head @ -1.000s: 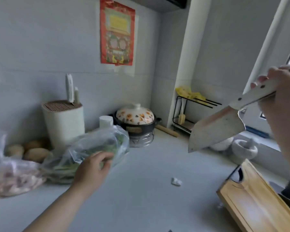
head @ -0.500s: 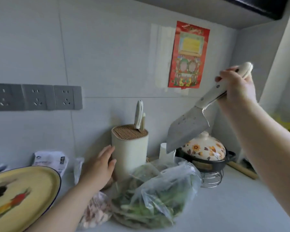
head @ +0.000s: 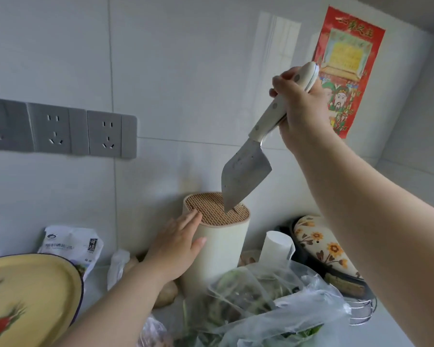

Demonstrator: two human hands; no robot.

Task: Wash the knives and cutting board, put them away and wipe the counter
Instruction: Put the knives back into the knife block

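Gripping knife (head: 248, 171) handle in right hand (head: 302, 108), high and right of block (head: 221, 249). Pointing blade down-left, tip just at slotted top; contact unclear. Bracing block side with flat left hand (head: 176, 249), fingers straight. Probably needs axis stood upright before pushing down.

Two hands: the right hand (head: 301, 108) grips one cleaver (head: 246, 176), and the left hand (head: 176, 249) lies flat against one round knife block (head: 221, 246). There are three grey wall sockets (head: 60, 131) up and left of the left hand, and one red poster (head: 346, 58) behind the right hand. One yellow plate (head: 30, 291) and one white printed packet (head: 70, 246) sit left of the left hand. One white cup (head: 276, 246) and one flowered pot lid (head: 323, 249) are under the right forearm. Two clear plastic bags can be counted: one of greens (head: 261, 304) and one at the bottom edge (head: 153, 334).
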